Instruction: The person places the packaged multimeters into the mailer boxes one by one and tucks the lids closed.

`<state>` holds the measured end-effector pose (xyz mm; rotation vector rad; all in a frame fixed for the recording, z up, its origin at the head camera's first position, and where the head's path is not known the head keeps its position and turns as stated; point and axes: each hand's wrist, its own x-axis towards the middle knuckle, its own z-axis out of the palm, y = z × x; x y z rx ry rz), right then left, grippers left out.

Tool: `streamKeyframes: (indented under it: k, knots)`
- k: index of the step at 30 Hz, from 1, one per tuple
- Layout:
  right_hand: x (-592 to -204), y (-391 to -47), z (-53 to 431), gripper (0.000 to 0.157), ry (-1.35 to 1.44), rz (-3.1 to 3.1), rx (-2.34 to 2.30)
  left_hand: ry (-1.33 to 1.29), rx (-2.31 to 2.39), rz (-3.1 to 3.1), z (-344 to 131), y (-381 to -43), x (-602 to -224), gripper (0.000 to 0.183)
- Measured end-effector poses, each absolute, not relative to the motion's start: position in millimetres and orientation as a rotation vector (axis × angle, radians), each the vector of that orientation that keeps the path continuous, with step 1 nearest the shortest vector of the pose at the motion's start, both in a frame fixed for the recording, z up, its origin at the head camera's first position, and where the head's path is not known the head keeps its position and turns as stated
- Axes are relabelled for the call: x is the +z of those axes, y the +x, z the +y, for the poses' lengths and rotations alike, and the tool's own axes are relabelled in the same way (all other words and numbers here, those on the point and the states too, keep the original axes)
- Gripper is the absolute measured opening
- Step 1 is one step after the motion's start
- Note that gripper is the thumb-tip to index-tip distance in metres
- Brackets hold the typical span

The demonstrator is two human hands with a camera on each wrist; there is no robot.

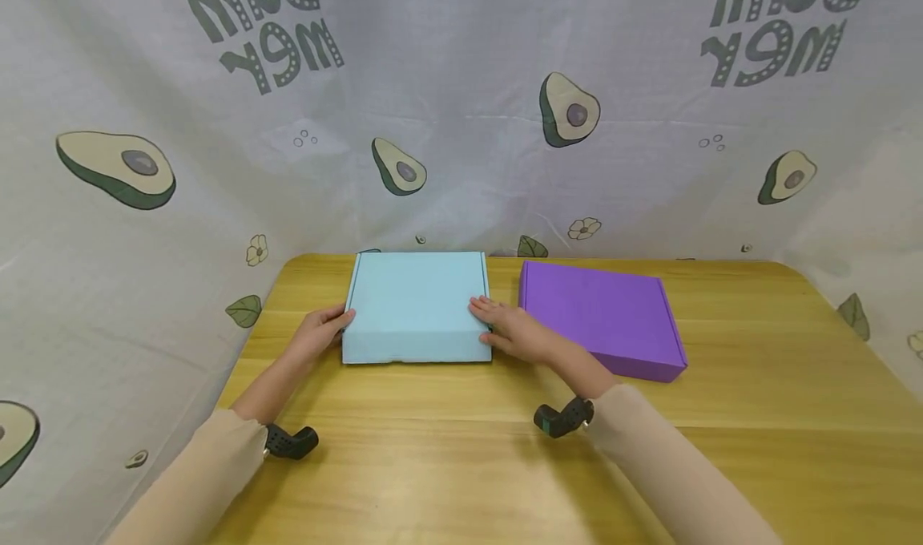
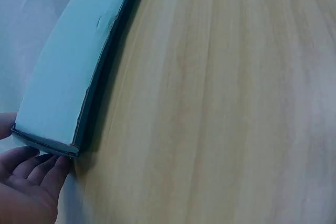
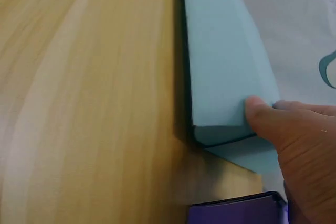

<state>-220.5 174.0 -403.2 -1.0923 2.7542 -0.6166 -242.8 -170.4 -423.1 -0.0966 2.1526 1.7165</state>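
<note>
A light blue cardboard box (image 1: 418,296) lies with its lid down on the wooden table, its front panel facing me. My left hand (image 1: 322,330) holds the box's left side near the front corner. In the left wrist view, that thumb is at the upper edge and the fingers (image 2: 39,169) are against the end of the box. At the right front corner, my right hand (image 1: 515,333) rests with its fingers spread over the lid. Its thumb (image 3: 257,111) touches the front panel in the right wrist view. The undersides of both hands are hidden.
A closed purple box (image 1: 602,312) lies at an angle just right of the light blue one, partly behind my right forearm. The wooden table (image 1: 433,449) extends toward me. A pale curtain (image 1: 469,128) printed with avocados hangs behind the table.
</note>
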Motion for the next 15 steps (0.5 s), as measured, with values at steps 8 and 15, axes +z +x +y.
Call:
streamKeyframes:
  k: [8,15]
  knots:
    - [-399.6,-218.3,172.0,0.057,-1.114,2.827,-0.500,-0.114,1.720,2.178,-168.3,-242.7,-423.7,0.060]
    - [-399.7,-216.9,171.9,0.060,-1.106,2.876,-0.385,-0.137,1.728,2.158,-168.4,-242.8,-423.7,0.060]
